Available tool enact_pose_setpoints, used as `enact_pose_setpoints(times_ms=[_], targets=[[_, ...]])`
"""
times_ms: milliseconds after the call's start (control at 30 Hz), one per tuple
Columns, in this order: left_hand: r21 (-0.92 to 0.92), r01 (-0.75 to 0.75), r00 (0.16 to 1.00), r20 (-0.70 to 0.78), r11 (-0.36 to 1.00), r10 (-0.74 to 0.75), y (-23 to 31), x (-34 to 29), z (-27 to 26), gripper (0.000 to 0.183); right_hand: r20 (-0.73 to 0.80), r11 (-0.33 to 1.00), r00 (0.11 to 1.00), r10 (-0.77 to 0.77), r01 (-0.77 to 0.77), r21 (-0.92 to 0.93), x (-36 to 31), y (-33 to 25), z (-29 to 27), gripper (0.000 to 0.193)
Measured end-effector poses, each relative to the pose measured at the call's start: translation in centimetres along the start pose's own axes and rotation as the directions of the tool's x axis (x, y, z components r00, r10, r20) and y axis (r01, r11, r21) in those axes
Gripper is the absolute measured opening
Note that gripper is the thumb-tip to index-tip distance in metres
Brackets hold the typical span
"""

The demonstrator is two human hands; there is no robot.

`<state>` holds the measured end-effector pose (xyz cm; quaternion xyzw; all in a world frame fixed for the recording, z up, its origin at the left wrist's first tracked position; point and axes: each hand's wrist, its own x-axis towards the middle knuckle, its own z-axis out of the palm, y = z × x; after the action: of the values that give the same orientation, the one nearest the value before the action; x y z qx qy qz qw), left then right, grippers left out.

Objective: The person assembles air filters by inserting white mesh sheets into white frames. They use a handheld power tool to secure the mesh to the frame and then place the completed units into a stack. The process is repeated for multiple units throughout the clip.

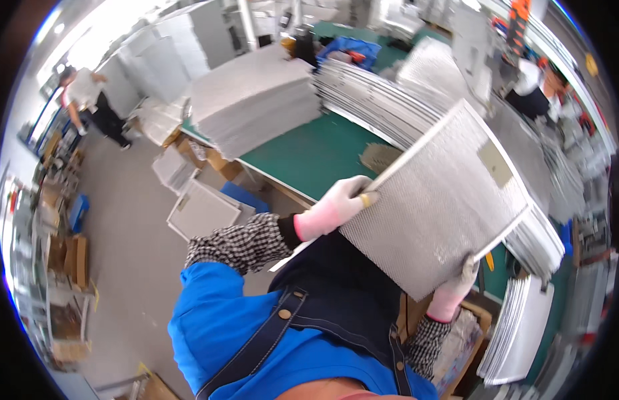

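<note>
Between my two gloved hands is a silver metal mesh panel (436,207) with a pale frame along its edges, tilted in front of my body. A beige rectangular patch (496,165) shows on its face near the far right corner. My left hand (339,205), in a white and pink glove, closes on the panel's left edge with the thumb on top. My right hand (455,290) grips its lower right edge, its fingers partly behind the panel. Beneath lies a green-topped table (299,157), where a small brown mesh piece (379,157) rests beyond the panel.
A tall stack of pale sheets (256,100) stands on the table's left, with stacked framed panels (376,100) beside it. More panels (519,327) lean at lower right. Below the table's left edge are framed panels (206,208) and a blue box (244,197). Another person (93,100) stands far left.
</note>
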<state>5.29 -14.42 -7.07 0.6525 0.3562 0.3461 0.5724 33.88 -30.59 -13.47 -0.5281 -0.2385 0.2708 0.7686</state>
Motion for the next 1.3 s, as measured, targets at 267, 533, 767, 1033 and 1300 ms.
enact_pose_setpoints(times_ms=[267, 533, 767, 1033, 1300], targets=[[-0.031, -0.004, 0.999, 0.052, 0.999, 0.006, -2.2, 0.3, 0.6, 0.029, 0.015, 0.999, 0.999, -0.045, 0.046, -0.024, -2.2, -2.2, 2.5, 0.050], [0.184, -0.141, 0.990, 0.003, 0.973, 0.143, -3.3, -1.4, 0.7, 0.033, -0.011, 0.989, 0.996, -0.087, 0.085, -0.125, -2.3, -2.4, 1.8, 0.044], [-0.214, -0.076, 0.996, 0.025, 0.974, 0.083, -0.5, 3.1, -1.0, 0.031, 0.108, 0.930, 0.978, -0.179, 0.204, -0.305, -1.8, -1.9, 1.4, 0.042], [-0.022, -0.187, 0.982, -0.005, 0.982, 0.187, 1.0, 4.0, 0.7, 0.032, -0.059, 0.969, 0.969, -0.242, 0.238, -0.065, -0.6, -2.9, 2.9, 0.040], [-0.006, -0.059, 0.995, 0.080, 0.998, 0.059, 0.3, 0.4, 0.5, 0.036, 0.092, 0.929, 0.961, -0.262, 0.277, -0.244, -0.2, -2.8, 0.1, 0.042]])
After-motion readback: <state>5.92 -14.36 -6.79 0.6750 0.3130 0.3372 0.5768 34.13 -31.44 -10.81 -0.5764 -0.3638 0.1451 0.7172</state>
